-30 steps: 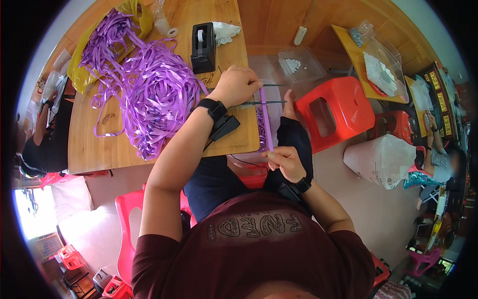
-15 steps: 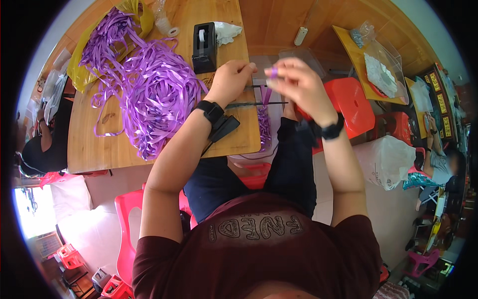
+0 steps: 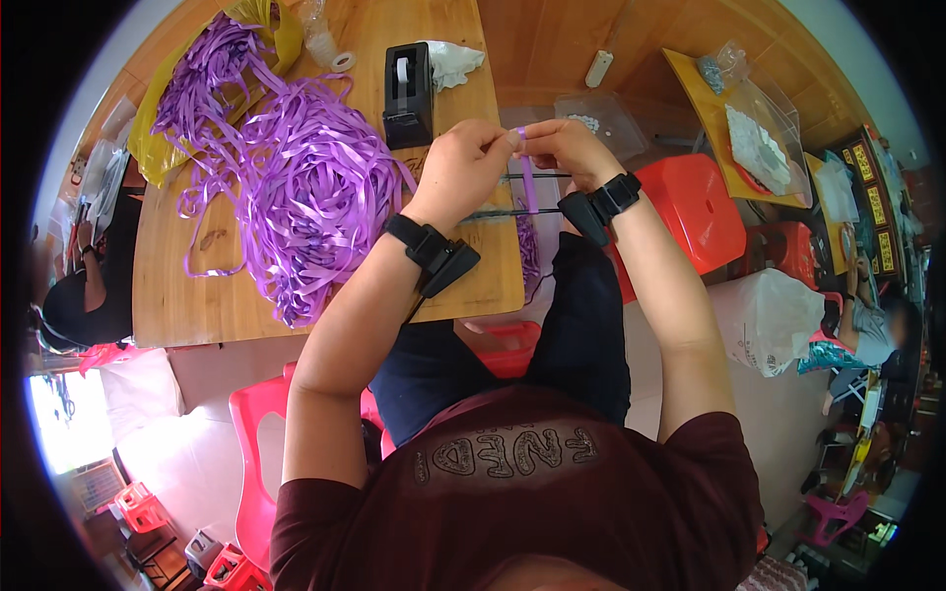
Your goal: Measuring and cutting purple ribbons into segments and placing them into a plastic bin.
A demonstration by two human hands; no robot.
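Here, near the upper middle of the frame, both hands are meeting over the edge of the wooden counter (image 3: 197,305). The left hand (image 3: 463,163) and the right hand (image 3: 562,148) are each pinching the top of one strip of purple ribbon (image 3: 525,182), fingertips almost touching, while the strip is hanging down between the wrists toward the lap. Below the hands, more purple ribbon is lying draped at the counter's right edge — whether it is the same strip I cannot tell.

A big tangled heap of ribbon (image 3: 296,187) is sprawling across the counter to the left, partly spilling from a yellow bag (image 3: 158,138) at the upper left. A black tape dispenser (image 3: 406,84) is standing just above the left hand. A red stool (image 3: 700,207) is sitting to the right.

Judging by that heap, the work seems far from finished — one strip is in hand and most of the ribbon is waiting untouched.
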